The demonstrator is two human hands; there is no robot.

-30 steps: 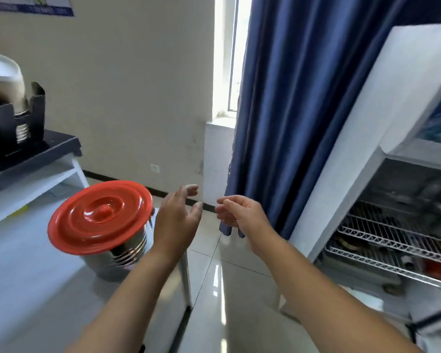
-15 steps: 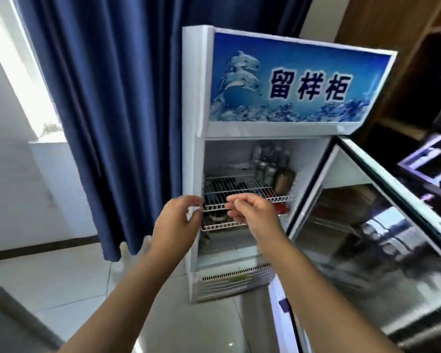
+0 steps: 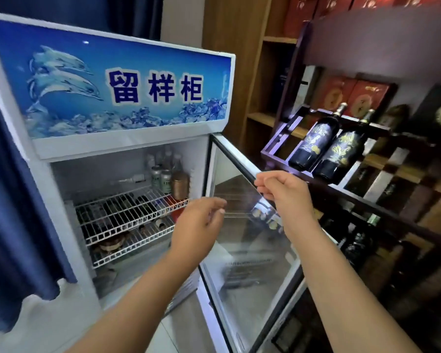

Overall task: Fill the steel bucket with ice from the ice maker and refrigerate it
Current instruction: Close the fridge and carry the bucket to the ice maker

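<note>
Steel bucket and ice maker were both out of the head camera's view; what showed was the refrigerator (image 3: 61, 174), a white display cabinet standing open.

At far left hung a dark blue curtain (image 3: 15, 225), its hem reaching down beside the cabinet's side. Across the cabinet's top ran a blue sign (image 3: 127, 90) with pale dolphins, ice and large Chinese characters. Below the sign, the open compartment held two white wire shelves (image 3: 127, 212), one above the other. Cans and bottles (image 3: 168, 177) stood at the back right of the upper shelf, and blurred dark items lay under both shelves.

The left hand (image 3: 197, 225) was raised in front of the shelves' right ends, palm turned away, its fingers (image 3: 215, 205) loosely curled and slightly apart, holding nothing. Just right of it, the glass door (image 3: 250, 263) stood swung outward toward the camera, hinged at the cabinet's right edge.

The right hand (image 3: 287, 193) was raised at the door's top edge, its fingers (image 3: 264, 183) bent and close together; whether they touched the frame could not be told.

At far right stood a dark wooden rack (image 3: 367, 200) with two dark wine bottles (image 3: 326, 143) lying tilted side by side, red boxes (image 3: 354, 95) behind them.
</note>
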